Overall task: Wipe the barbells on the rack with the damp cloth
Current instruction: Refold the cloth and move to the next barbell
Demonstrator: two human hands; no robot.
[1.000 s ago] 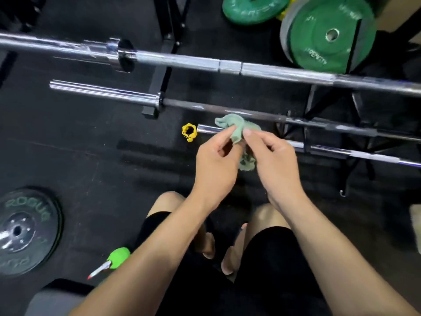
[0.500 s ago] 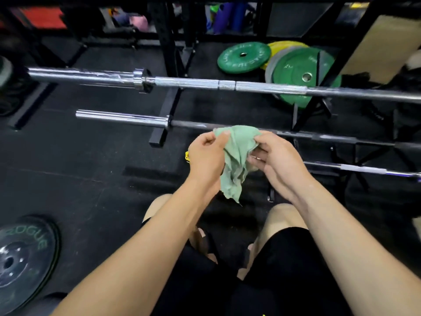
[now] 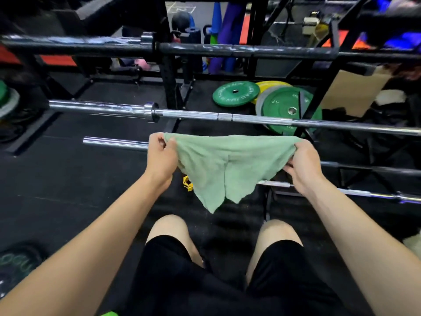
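Green damp cloth [image 3: 230,163] stretched flat between my left hand [image 3: 160,156] and right hand [image 3: 303,163], each pinching a corner, ready to drape over the chrome steel barbell [image 3: 250,118].

Black rubber floor [image 3: 68,190], green weight plates [image 3: 235,93], dark steel uprights [image 3: 168,71] beyond.

Four barbells cross the space ahead, stacked in steps: a black barbell [image 3: 227,51] highest, a chrome barbell [image 3: 250,119] below it, then a third barbell [image 3: 114,142] and the lowest barbell [image 3: 364,193] nearest the knees. Open gaps run between them. The spread green cloth [image 3: 227,165] curtains the middle. Black rack uprights [image 3: 168,87] and green plates [image 3: 284,110] block the space behind; the floor [image 3: 68,179] to the left lies open.
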